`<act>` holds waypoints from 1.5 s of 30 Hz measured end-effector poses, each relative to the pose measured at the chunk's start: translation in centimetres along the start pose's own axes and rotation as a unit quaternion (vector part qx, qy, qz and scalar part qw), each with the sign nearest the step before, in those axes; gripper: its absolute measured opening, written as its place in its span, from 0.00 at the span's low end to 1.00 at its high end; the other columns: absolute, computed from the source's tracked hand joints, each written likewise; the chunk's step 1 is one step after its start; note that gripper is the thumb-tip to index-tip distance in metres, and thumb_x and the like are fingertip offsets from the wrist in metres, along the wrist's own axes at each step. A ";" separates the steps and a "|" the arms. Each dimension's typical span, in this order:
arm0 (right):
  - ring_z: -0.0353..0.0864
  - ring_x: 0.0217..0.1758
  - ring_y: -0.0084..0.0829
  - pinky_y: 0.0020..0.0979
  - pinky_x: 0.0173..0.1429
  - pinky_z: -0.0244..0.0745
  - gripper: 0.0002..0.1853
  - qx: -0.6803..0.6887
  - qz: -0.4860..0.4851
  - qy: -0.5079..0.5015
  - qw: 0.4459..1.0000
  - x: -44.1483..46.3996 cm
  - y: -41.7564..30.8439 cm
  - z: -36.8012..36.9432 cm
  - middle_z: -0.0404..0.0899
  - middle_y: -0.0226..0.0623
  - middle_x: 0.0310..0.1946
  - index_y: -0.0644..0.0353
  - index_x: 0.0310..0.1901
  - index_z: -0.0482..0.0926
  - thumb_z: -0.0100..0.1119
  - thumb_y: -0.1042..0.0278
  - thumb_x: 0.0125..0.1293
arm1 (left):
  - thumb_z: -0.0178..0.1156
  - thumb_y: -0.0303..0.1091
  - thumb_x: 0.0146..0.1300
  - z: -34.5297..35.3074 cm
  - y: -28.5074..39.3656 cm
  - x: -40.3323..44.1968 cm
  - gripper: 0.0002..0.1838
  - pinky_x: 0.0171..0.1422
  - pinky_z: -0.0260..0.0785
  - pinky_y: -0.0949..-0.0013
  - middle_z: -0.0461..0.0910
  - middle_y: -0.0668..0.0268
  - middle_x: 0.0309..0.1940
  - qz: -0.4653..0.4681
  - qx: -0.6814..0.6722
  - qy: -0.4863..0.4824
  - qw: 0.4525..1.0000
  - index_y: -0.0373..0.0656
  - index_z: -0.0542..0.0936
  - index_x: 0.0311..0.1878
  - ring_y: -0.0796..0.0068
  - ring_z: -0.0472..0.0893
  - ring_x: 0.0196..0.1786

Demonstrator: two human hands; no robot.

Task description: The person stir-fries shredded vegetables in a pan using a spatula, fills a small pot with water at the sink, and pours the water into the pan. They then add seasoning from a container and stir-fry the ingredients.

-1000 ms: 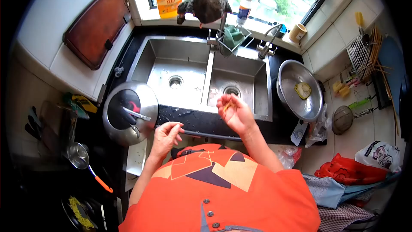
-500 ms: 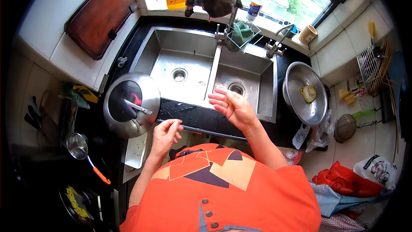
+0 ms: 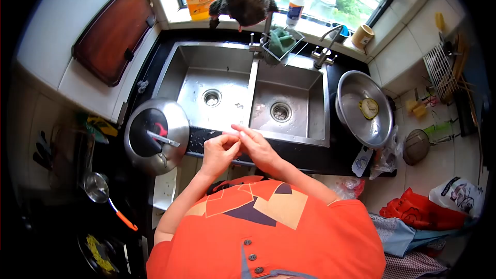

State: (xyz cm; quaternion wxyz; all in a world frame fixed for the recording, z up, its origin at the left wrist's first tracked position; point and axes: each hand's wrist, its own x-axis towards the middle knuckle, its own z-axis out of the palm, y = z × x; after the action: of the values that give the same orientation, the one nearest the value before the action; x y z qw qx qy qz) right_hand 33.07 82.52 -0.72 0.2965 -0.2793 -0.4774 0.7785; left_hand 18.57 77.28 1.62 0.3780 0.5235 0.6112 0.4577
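Note:
My left hand (image 3: 219, 151) and my right hand (image 3: 258, 152) meet over the front edge of the double steel sink (image 3: 242, 124). The left fingers are curled in a pinch, their tips against the fingers of the other hand. Whatever they hold, if anything, is too small to make out. My right fingers are stretched forward, lying side by side, with the thumb side turned toward the left hand. Each basin has a drain, and wet specks lie on the steel of the left basin.
A domed metal lid with a handle (image 3: 158, 137) stands left of the sink. On the right counter, a steel bowl (image 3: 355, 119) holds a small yellow-rimmed item (image 3: 369, 108). A faucet (image 3: 324, 54) and a wire rack with a green cloth (image 3: 281, 41) stand behind. A ladle (image 3: 97, 188) lies lower left.
My right hand has moved left and down from above the right basin to touch my left hand. The left hand has shifted slightly right and up. The view has tilted a little.

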 end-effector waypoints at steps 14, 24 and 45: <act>0.75 0.31 0.16 0.20 0.36 0.71 0.09 -0.170 -0.006 0.033 0.985 -2.9 -0.6 -3.2 0.81 0.28 0.28 0.64 0.40 0.84 0.62 0.68 0.65 | 0.65 0.29 0.61 0.5 -0.5 -1.9 0.08 0.30 0.76 0.77 0.85 0.63 0.27 -0.017 -0.040 -0.059 0.997 0.33 0.84 0.39 0.81 0.84 0.27; 0.84 0.31 0.30 0.30 0.37 0.76 0.06 -0.471 -0.087 0.380 0.791 -3.9 -0.3 -15.4 0.85 0.41 0.28 0.63 0.33 0.85 0.67 0.70 0.56 | 0.61 0.31 0.66 -2.9 -4.2 -5.8 0.09 0.29 0.74 0.78 0.84 0.64 0.28 -0.127 -0.091 0.006 0.988 0.35 0.82 0.43 0.79 0.83 0.27; 0.85 0.32 0.34 0.35 0.38 0.79 0.15 -0.127 -0.303 0.062 0.942 -7.0 -14.4 -0.3 0.84 0.49 0.34 0.67 0.44 0.82 0.54 0.62 0.71 | 0.60 0.31 0.66 -5.2 -5.8 -7.2 0.09 0.26 0.73 0.78 0.84 0.66 0.27 -0.131 -0.073 0.081 0.985 0.36 0.83 0.42 0.80 0.83 0.25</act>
State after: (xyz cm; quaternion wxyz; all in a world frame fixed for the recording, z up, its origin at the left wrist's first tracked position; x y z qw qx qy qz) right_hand 40.74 82.89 13.35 0.5097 -0.2043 -0.6153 0.5656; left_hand 13.13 69.16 -2.51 0.4209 0.3710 0.6683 0.4885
